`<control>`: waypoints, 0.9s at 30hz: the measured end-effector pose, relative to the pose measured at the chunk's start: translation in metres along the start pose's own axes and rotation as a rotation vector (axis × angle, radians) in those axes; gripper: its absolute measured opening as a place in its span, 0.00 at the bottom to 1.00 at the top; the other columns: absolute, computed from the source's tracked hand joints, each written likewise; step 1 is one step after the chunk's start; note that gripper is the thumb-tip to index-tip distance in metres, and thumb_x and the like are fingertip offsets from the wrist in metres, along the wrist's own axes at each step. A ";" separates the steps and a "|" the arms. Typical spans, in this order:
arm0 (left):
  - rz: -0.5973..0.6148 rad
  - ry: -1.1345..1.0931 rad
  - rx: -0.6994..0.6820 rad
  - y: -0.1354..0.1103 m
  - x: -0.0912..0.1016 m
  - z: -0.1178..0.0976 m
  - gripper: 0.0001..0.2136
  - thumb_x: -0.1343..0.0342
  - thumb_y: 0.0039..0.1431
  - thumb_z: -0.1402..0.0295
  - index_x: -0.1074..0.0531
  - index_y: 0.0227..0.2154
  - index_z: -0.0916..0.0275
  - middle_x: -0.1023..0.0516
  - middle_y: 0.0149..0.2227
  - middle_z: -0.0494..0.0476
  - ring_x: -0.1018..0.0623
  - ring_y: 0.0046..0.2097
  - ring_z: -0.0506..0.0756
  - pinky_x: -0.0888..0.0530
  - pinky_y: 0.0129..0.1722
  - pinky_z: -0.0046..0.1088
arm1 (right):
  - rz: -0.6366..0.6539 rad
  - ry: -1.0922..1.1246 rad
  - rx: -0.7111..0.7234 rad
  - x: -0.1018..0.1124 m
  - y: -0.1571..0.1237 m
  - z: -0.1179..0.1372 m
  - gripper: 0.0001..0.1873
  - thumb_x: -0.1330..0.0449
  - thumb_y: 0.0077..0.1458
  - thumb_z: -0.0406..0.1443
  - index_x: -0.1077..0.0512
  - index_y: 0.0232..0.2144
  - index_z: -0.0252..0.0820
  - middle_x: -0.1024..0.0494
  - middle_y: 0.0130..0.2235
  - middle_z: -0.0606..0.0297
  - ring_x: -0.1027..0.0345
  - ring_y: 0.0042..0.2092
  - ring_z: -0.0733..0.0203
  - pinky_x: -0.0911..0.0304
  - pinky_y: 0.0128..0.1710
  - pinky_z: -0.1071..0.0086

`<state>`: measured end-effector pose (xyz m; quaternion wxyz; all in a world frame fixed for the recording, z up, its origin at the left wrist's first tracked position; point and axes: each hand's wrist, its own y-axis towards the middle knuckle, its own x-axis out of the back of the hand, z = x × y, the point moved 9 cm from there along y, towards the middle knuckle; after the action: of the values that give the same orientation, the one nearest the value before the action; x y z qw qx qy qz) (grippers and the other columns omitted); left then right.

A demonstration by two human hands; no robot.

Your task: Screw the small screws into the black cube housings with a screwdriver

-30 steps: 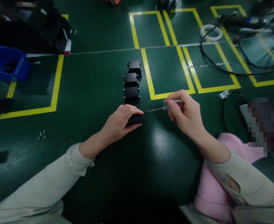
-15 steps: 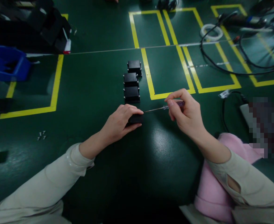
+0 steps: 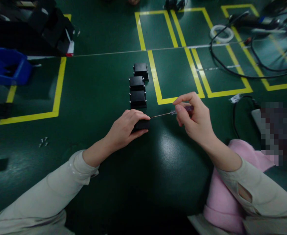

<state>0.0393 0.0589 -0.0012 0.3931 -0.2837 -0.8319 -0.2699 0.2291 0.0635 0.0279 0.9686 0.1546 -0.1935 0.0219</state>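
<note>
My left hand (image 3: 126, 129) grips a small black box (image 3: 142, 124) on the green table, thumb on the near side and fingers over the far side. A screwdriver (image 3: 161, 115) with a clear purplish handle is pinched in my right hand (image 3: 194, 119). Its thin shaft points left, and the tip meets the right side of the box by my left fingertip; the exact contact is too small to make out. Just beyond stand three similar black boxes in a row, the closest one (image 3: 138, 97) with shiny screws at its sides.
Several small screws (image 3: 43, 142) lie on the left. A blue bin (image 3: 7, 67) stands at the far left beside dark equipment. Yellow tape (image 3: 57, 88) marks rectangles on the table. Black cable (image 3: 221, 63) and a white tape roll (image 3: 221, 34) lie at the back right. Pink cloth (image 3: 224, 199) is under my right forearm.
My hands, the screwdriver and the box look nearly the same, with only a tiny shift of the right fingers. At the top edge, part of another person's hand shows more.
</note>
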 end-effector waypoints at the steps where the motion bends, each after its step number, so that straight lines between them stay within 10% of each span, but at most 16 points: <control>1: -0.001 0.000 0.000 0.000 0.000 0.000 0.15 0.41 0.67 0.67 0.33 0.54 0.62 0.25 0.51 0.60 0.26 0.53 0.59 0.27 0.52 0.39 | -0.002 0.009 -0.004 0.000 0.000 -0.001 0.04 0.44 0.67 0.38 0.33 0.42 0.44 0.31 0.27 0.73 0.37 0.26 0.71 0.46 0.26 0.72; 27: 0.027 -0.019 0.037 0.001 -0.001 0.002 0.15 0.42 0.67 0.66 0.34 0.54 0.59 0.25 0.52 0.60 0.26 0.53 0.59 0.27 0.53 0.40 | -0.001 -0.012 -0.006 0.000 0.000 0.000 0.05 0.44 0.67 0.40 0.34 0.42 0.46 0.34 0.26 0.74 0.39 0.25 0.69 0.45 0.25 0.71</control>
<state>0.0394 0.0606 -0.0030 0.3942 -0.2902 -0.8365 -0.2463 0.2294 0.0636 0.0284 0.9679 0.1517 -0.1994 0.0201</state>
